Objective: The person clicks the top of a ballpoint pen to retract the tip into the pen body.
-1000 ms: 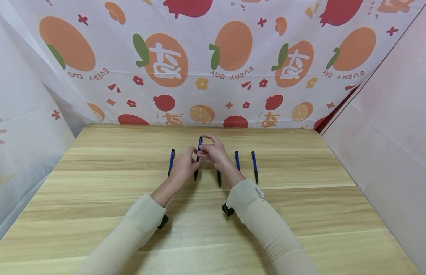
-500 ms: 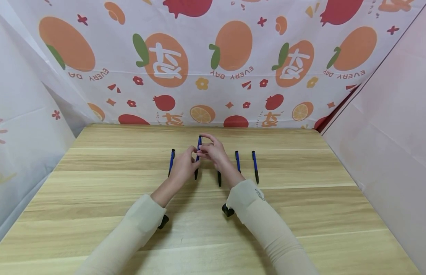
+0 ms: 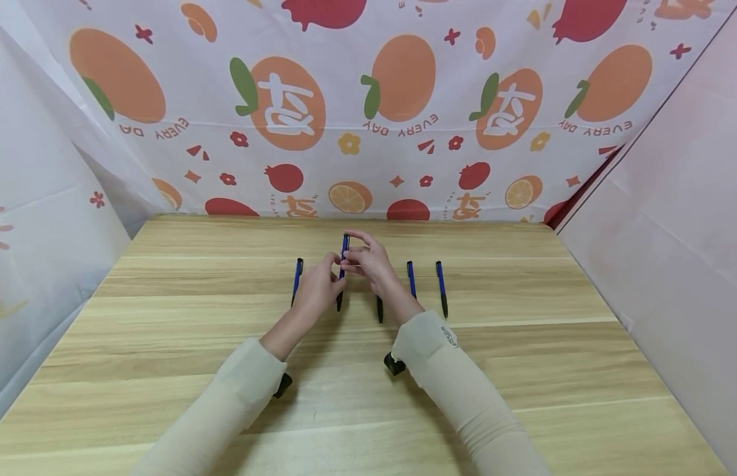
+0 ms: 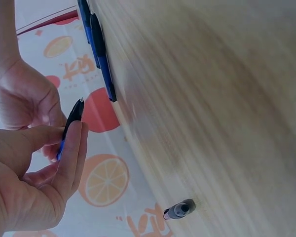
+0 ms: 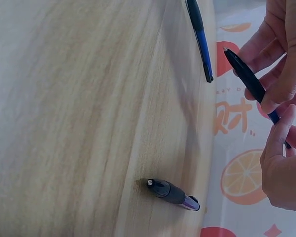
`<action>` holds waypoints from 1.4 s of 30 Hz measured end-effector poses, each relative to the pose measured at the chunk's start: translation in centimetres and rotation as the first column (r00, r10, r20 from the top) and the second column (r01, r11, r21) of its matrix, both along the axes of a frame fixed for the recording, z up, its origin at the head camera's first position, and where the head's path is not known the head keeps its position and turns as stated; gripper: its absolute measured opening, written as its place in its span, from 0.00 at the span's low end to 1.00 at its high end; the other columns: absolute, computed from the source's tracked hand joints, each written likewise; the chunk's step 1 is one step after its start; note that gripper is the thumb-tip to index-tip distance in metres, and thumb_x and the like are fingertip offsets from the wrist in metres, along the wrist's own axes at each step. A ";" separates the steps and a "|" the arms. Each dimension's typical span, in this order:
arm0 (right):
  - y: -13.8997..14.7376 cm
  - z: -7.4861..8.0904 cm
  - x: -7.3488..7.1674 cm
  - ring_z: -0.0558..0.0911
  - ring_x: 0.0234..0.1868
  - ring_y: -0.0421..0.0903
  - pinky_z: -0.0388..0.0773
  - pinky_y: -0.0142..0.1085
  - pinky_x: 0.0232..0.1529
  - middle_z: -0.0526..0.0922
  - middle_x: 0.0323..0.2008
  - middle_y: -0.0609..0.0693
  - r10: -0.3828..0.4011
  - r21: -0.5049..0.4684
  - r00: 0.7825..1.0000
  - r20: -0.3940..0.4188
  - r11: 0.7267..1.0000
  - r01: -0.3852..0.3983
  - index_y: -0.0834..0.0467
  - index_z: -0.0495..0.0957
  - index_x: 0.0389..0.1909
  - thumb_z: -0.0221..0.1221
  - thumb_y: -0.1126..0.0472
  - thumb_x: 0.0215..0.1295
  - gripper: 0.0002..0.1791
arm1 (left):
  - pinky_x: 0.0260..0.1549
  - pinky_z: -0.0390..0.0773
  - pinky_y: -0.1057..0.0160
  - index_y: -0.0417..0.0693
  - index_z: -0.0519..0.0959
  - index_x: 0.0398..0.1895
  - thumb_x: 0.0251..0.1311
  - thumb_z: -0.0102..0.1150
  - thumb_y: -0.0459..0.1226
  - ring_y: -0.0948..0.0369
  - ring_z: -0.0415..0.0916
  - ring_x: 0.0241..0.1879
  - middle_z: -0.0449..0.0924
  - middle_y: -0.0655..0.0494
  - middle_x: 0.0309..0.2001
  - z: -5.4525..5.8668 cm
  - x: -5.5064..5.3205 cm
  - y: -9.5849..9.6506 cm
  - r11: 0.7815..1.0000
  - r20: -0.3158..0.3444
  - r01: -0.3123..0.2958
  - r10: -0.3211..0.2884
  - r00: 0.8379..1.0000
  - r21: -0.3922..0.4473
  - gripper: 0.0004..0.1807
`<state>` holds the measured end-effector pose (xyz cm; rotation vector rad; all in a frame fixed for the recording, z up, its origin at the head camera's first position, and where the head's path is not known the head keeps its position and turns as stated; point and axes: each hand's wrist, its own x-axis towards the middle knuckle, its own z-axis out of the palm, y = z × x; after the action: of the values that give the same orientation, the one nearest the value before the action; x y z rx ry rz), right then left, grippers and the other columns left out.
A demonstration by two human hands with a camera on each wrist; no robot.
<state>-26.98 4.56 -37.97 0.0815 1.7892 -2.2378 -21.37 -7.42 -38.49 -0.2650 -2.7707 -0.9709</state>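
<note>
A blue ballpoint pen (image 3: 346,246) with a black grip is held above the table between both hands. My left hand (image 3: 317,284) pinches its black lower part between thumb and fingers. Near the pen's upper end, my right hand (image 3: 371,264) pinches the blue barrel, one finger bent over the top. In the left wrist view the held pen (image 4: 74,116) shows a bare metal point. The right wrist view has the same pen (image 5: 246,79) slanting, its tip away from the right hand.
More blue pens lie on the wooden table (image 3: 344,410): one pen (image 3: 297,281) beside the left hand, one pen (image 3: 379,311) partly under the right wrist, and two more, a pen (image 3: 412,279) and a pen (image 3: 442,291), to the right. A fruit-print cloth (image 3: 404,158) hangs behind.
The held pen's top has shifted very slightly up and left, together with the right hand's finger over it. Both hands keep their hold; the pens on the table stay put.
</note>
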 end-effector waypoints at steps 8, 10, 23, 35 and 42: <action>0.0 -0.1 -0.2 0.78 0.25 0.42 0.80 0.30 0.31 0.76 0.42 0.58 -0.003 0.020 1.000 -0.016 1.000 0.004 0.55 0.70 0.60 0.52 0.75 0.62 0.25 | 0.12 0.72 0.67 0.38 0.71 0.44 0.53 0.61 0.29 0.59 0.74 0.17 0.80 0.48 0.24 0.0 0.0 0.1 1.000 -0.004 0.003 -0.003 1.000 0.003 0.15; 0.0 -0.1 -0.1 0.78 0.25 0.42 0.80 0.30 0.31 0.75 0.41 0.56 -0.011 0.029 1.000 -0.027 1.000 0.011 0.55 0.71 0.58 0.52 0.76 0.62 0.25 | 0.12 0.71 0.67 0.37 0.72 0.44 0.53 0.61 0.29 0.59 0.74 0.17 0.80 0.48 0.24 0.0 0.0 0.2 1.000 -0.013 0.005 -0.005 1.000 0.002 0.15; 0.0 -0.1 -0.3 0.79 0.24 0.42 0.80 0.30 0.30 0.76 0.40 0.57 -0.021 0.025 0.999 -0.030 0.999 0.021 0.58 0.71 0.58 0.53 0.76 0.61 0.24 | 0.11 0.69 0.67 0.37 0.71 0.43 0.52 0.62 0.29 0.60 0.72 0.15 0.79 0.48 0.23 -0.2 -0.1 0.2 1.000 -0.026 0.013 -0.013 1.000 0.001 0.15; -0.1 -0.3 -0.4 0.79 0.23 0.42 0.80 0.30 0.29 0.76 0.40 0.58 -0.026 0.027 0.999 -0.030 0.999 0.027 0.59 0.70 0.58 0.53 0.76 0.61 0.24 | 0.10 0.68 0.67 0.36 0.72 0.41 0.51 0.62 0.29 0.59 0.73 0.15 0.80 0.47 0.23 -0.3 -0.1 0.2 1.000 -0.070 0.008 -0.010 0.998 -0.028 0.14; -0.1 -0.3 -0.5 0.79 0.24 0.42 0.80 0.31 0.31 0.78 0.44 0.61 -0.003 0.036 1.000 -0.023 0.999 0.004 0.58 0.70 0.57 0.53 0.76 0.61 0.23 | 0.13 0.73 0.66 0.37 0.71 0.43 0.53 0.61 0.29 0.59 0.75 0.18 0.80 0.47 0.25 -0.5 -0.4 0.1 0.999 -0.009 0.009 -0.009 1.000 0.038 0.14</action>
<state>-27.52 4.46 -38.25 0.0674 1.8432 -2.2176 -21.73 -7.34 -38.97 -0.2761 -2.7426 -1.0204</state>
